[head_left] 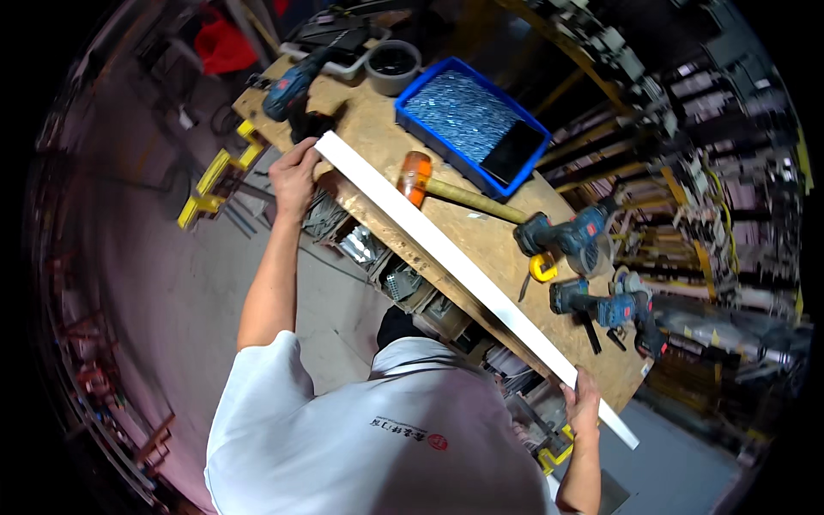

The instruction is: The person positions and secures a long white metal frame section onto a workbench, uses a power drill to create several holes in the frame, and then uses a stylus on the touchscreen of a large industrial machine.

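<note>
A long white bar [455,257], straight and narrow like a frame profile, runs slantwise along the near edge of a wooden workbench [369,129]. My left hand [294,178] is closed round its far left end. Toward the other end my right hand [581,400] grips it, and a short length sticks out past that hand. Just beyond the bar lies a mallet [415,178] with an orange head and wooden handle. Whether the bar rests on the bench or is held just above it, I cannot tell.
A blue tray [412,124] of small metal pieces with a dark phone-like slab stands behind the mallet. Cordless drills [292,90] lie at both bench ends, with a yellow tape measure [542,267] at right. Boxes of parts [403,283] sit under the bench; racks [678,189] stand at right.
</note>
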A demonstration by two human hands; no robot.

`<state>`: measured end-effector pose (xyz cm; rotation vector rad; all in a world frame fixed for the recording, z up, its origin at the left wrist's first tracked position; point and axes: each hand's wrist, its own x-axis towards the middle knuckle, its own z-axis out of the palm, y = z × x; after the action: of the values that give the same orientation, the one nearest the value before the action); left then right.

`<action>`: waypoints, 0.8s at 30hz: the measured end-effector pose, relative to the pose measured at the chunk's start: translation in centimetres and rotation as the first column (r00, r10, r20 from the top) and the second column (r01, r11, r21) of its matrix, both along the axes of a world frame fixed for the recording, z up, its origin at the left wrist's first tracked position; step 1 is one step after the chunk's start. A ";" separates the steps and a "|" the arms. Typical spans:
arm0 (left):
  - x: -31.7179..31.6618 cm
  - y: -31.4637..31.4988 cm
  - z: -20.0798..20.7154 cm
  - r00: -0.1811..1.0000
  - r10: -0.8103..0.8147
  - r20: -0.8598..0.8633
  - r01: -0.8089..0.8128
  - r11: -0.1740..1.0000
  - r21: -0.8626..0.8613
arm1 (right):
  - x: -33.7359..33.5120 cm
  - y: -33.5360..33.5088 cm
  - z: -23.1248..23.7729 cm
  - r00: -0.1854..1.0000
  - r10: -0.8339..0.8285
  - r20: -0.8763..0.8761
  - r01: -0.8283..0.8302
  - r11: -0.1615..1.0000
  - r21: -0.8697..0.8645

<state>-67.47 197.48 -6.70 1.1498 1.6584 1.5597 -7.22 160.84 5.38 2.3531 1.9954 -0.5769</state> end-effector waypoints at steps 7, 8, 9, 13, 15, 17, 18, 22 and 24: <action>-10.5 2.1 -10.7 0.931 -0.007 -0.365 -0.001 1.000 -0.021 | 1.2 1.7 1.6 1.000 0.004 -0.019 -0.004 1.000 0.014; -8.6 2.8 -10.2 0.928 -0.063 -0.367 0.058 0.998 -0.026 | 1.0 0.7 1.3 1.000 -0.016 -0.013 0.016 1.000 -0.003; -10.5 3.8 -11.1 0.832 -0.087 -0.549 0.107 0.994 0.004 | 1.1 0.0 -0.1 1.000 -0.019 -0.015 0.021 0.988 0.155; -11.9 6.5 -12.1 0.877 -0.085 -0.474 0.150 0.983 0.101 | 3.1 -5.3 -1.9 0.966 -0.252 0.053 0.195 0.852 0.485; -11.3 7.1 -10.7 0.860 -0.029 -0.509 0.160 0.963 0.215 | 5.5 -9.1 -2.7 0.866 -0.501 -0.016 0.402 0.675 0.619; -9.1 8.1 -9.9 0.686 -0.023 -0.727 -0.028 0.998 -0.058 | 9.7 -15.0 -5.2 0.695 -0.719 -0.004 0.473 0.454 0.755; -10.0 8.7 -9.4 0.125 0.029 -0.992 0.054 0.998 0.036 | 12.2 -17.2 -5.0 0.584 -0.807 -0.088 0.615 0.368 0.698; -13.9 10.5 -8.4 0.229 0.054 -0.972 0.330 0.935 0.129 | 23.0 -22.8 -4.4 0.262 -0.923 -0.282 0.782 0.032 0.623; -14.9 8.1 -7.5 0.530 -0.106 -0.841 0.216 0.976 0.013 | 27.1 -25.1 -3.2 0.360 -0.930 -0.072 0.678 0.208 0.705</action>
<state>-82.36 205.59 -14.16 2.3096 1.9248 0.9959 19.84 135.73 2.21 3.4740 0.5198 0.7931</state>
